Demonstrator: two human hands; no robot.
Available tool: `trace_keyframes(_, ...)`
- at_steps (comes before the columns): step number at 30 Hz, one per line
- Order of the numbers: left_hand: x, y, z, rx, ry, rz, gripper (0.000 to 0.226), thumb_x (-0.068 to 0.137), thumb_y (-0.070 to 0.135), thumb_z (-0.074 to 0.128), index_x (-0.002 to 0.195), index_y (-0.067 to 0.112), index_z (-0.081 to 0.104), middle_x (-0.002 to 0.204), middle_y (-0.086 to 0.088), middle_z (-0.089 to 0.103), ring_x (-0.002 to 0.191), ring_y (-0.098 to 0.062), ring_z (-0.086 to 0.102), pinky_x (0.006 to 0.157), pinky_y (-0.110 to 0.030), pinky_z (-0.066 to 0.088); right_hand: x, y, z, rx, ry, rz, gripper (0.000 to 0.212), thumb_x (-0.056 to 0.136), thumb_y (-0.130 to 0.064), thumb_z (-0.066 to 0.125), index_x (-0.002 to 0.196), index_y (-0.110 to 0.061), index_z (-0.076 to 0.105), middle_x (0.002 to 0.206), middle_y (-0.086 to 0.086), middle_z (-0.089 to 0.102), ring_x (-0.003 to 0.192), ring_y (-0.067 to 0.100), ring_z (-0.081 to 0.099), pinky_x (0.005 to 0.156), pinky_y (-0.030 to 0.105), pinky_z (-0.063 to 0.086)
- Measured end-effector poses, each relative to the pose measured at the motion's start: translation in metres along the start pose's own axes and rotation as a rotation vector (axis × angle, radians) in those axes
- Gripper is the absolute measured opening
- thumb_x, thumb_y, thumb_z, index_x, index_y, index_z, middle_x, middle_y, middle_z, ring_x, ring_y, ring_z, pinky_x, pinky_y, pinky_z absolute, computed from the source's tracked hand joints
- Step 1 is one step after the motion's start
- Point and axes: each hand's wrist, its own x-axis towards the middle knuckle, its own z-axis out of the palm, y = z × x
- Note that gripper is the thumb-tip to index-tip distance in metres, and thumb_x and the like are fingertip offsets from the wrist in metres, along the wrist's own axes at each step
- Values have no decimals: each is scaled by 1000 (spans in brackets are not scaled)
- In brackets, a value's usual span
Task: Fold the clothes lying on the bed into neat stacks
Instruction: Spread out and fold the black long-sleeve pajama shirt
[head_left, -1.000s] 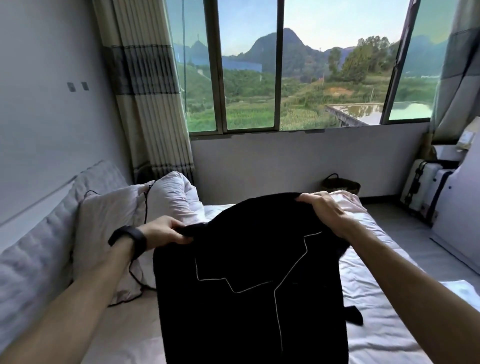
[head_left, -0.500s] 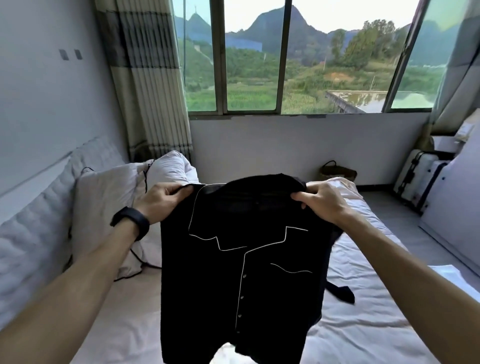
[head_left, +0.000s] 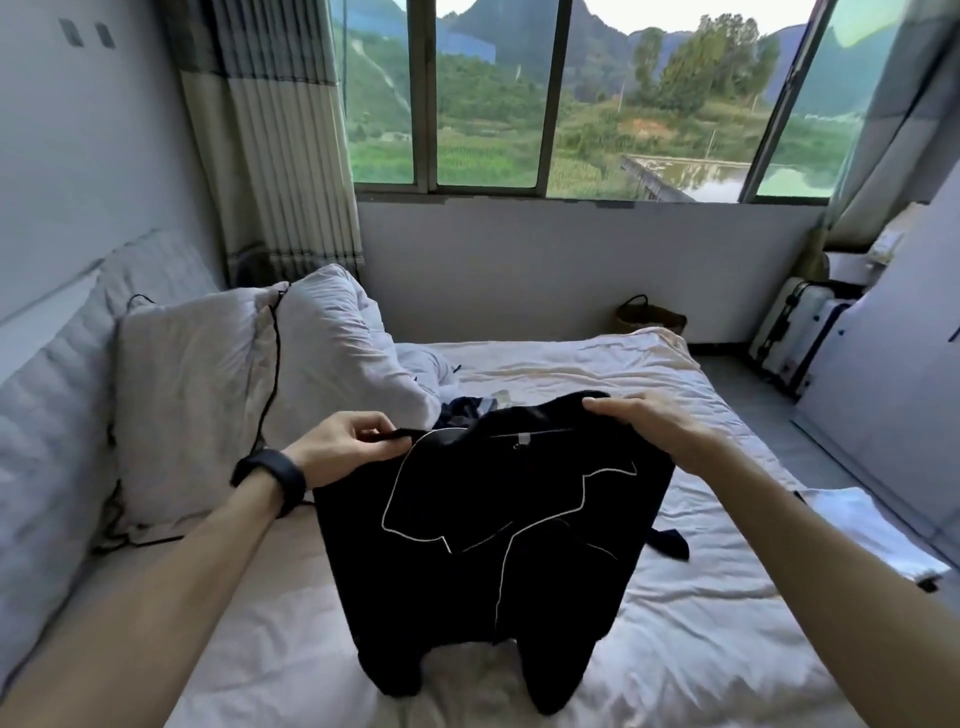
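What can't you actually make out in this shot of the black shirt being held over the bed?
All in the head view:
- Dark clothing behind the black shirt: mostly covered by its collar, type unclear.
- Dark strip right of the shirt: the shirt hides its other end; sleeve or separate item, unclear.
- Basket beyond the bed: contents too small, base hidden by the bed.

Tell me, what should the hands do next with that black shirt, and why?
Probably lower the black shirt flat onto the bed. The left hand and right hand grip its shoulders, it hangs unfolded, and its lower edge already rests there, so spreading it comes before folding.
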Motion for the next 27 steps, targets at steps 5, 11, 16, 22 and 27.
trace_keyframes(5,8,-4,-23,277,408,198,50,95,46,56,70,3,59,54,11,43,57,-7,39,56,-28,32,-12,-10,4,-78,-52,-132,18,82,-17,75,93,-12,62,76,5,61,64,12,54,56,14,41)
trace_keyframes(11,4,5,-51,677,619,319,51,96,58,42,76,13,57,73,-18,66,76,-37,65,65,-40,43,-3,-4,-3,-627,291,-371,15,77,-41,56,86,-32,63,86,0,66,94,30,63,85,37,53)
trace_keyframes(16,-16,31,-54,566,318,19,59,81,76,57,73,18,66,65,7,66,65,-13,61,60,-27,43,-8,1,4,-643,334,-236,24,84,-51,61,97,-35,73,109,-2,72,109,29,63,90,41,51)
trace_keyframes(22,-38,54,-78,184,13,-91,59,50,61,91,83,13,80,78,-3,74,70,-10,66,64,-17,51,-5,-12,-9,-324,273,-264,23,87,-6,67,83,-29,67,76,-6,76,61,11,67,59,22,53)
trace_keyframes(27,-26,43,-88,352,426,127,10,87,42,73,78,42,73,55,16,57,56,-9,46,53,-21,38,-20,-23,-26,44,-75,-164,10,102,-18,58,110,-21,64,74,-9,70,49,9,66,40,17,46)
